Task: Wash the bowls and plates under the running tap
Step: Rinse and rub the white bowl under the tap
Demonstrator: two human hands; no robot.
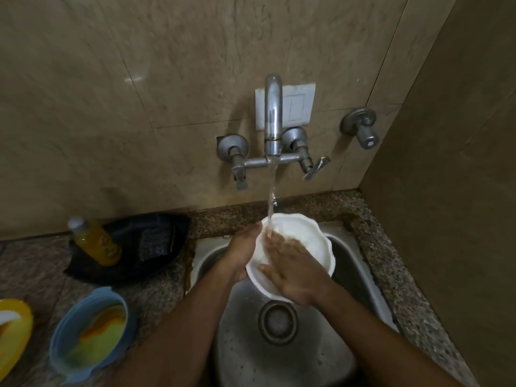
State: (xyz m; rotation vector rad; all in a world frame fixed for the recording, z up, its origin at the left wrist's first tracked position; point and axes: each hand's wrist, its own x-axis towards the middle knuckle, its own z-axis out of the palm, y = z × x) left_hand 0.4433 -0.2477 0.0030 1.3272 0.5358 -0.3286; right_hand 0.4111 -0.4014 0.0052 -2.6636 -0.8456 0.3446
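Note:
A white scalloped bowl [305, 238] is held tilted over the steel sink [279, 356], under the stream from the wall tap [273, 118]. My left hand [241, 252] grips the bowl's left rim. My right hand [290, 272] lies flat inside the bowl with fingers spread, pressing its inner surface where the water lands. A blue bowl [90, 333] with a yellow-green sponge in it stands on the counter at the lower left. A yellow dish [14, 328] sits at the far left edge, partly cut off.
A bottle of yellow liquid [95, 241] leans on a dark cloth [150, 241] on the speckled granite counter [391, 275]. The sink drain [277, 322] lies below the bowl. Tap valves and a separate wall knob [361, 127] stick out from the tiled wall.

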